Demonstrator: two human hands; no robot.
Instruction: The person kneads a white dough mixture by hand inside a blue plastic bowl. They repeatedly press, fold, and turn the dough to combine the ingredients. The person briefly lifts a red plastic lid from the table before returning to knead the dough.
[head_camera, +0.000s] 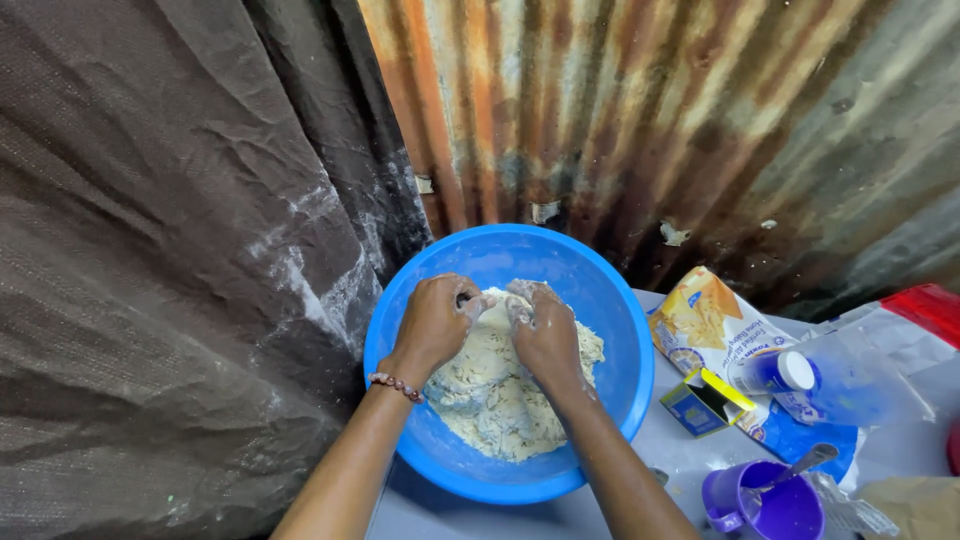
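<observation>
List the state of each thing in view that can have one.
Left hand: pressed into dough, floury.
Right hand: pressed into dough, floury.
Dough: shaggy, rough, inside bowl.
Blue bowl: upright on table.
Flour bag: lying flat.
Small box: flap open.
Purple cup: upright, spoon inside.
White-capped bottle: lying down, capped.

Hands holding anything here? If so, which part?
Both hands, left hand and right hand, are pressed into the dough in the blue bowl, gripping its upper edge. Nothing is lifted.

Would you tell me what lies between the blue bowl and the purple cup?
In the head view, only bare grey tabletop separates the blue bowl from the purple cup.
</observation>
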